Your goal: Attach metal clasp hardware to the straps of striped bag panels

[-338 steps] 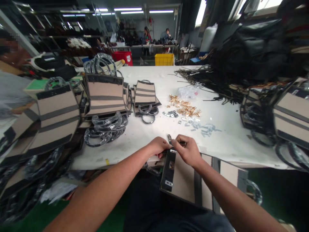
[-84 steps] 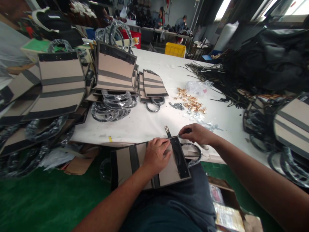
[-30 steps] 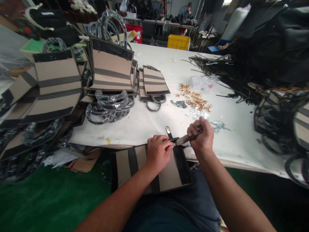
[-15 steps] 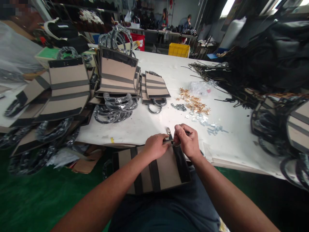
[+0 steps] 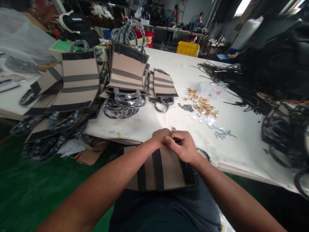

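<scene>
A beige bag panel [image 5: 171, 169] with black bands lies across my lap, its far edge against the table front. My left hand [image 5: 161, 137] is closed at that far edge, with its fingertips hidden behind my right. Pressed up to it, my right hand [image 5: 183, 146] is curled closed, the thumb pointing left. Something dark shows inside its curled fingers, too covered to name. A small metal fitting [image 5: 173, 129] peeks out just beyond both hands. To the right of the panel curves a plastic-wrapped bag handle [image 5: 204, 154].
Stacked bag panels [image 5: 80, 85] with wrapped handles fill the table's left side. Gold-coloured fittings [image 5: 204, 105] and silver metal pieces [image 5: 222, 132] lie ahead to the right. Black straps [image 5: 217, 72] are heaped behind them. Two people work by a far bench, past a yellow crate [image 5: 188, 48].
My right hand has moved in against my left and its thumb now points left. The strap piece seen between the hands is now mostly covered. The whole view has shifted slightly left.
</scene>
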Tool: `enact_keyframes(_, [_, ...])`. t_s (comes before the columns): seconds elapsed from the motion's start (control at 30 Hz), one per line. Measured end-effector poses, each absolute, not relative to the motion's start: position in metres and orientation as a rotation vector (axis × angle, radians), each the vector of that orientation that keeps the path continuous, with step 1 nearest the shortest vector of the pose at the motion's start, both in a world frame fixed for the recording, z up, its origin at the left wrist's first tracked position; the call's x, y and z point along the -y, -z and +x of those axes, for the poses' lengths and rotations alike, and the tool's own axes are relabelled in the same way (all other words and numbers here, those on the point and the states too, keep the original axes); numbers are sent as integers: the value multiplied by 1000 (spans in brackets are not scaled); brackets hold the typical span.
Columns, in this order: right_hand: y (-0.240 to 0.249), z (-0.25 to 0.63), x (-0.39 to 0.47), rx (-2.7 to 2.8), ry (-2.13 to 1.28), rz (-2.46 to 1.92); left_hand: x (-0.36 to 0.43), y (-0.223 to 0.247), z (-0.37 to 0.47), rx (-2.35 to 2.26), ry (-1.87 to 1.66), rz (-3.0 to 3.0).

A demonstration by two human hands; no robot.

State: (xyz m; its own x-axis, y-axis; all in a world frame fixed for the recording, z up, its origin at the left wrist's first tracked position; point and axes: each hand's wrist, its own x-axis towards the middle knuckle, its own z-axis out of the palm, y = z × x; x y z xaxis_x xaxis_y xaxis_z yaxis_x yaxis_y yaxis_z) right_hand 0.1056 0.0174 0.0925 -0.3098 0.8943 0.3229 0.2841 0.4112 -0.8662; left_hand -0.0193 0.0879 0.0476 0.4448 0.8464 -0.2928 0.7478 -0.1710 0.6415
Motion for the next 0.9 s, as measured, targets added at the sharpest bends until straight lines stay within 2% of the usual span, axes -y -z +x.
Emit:
enact_keyframes(0.13, [-83,114,-19,1841,-885,-1070,-89,-49,-21,-1299,-53,2003])
enact_keyframes(0.23, [-81,126,-23,1607,-973,-1116,-87,-51,-22,-1312,-48,1989])
enact_keyframes(0.33, [-95,139,-24,1276,-1017,-1039,-86,-51,-21,-1334,-56,1956])
enact_keyframes(0.43, [-113,145,-21,1117,-898,-875,-88,-51,-20,-1338,-50,1943])
enact_keyframes(0.53, [-110,142,-16,1129,-838,-850,-89,-53,-19,-1342,-37,1935])
enact_keyframes(0.7, [-80,137,-22,1186,-965,-1028,-88,-58,-18,-1370,-26,1932])
enact_keyframes(0.9, [-117,141,-22,1203,-816,-894,-90,-52,-16,-1353,-32,1946])
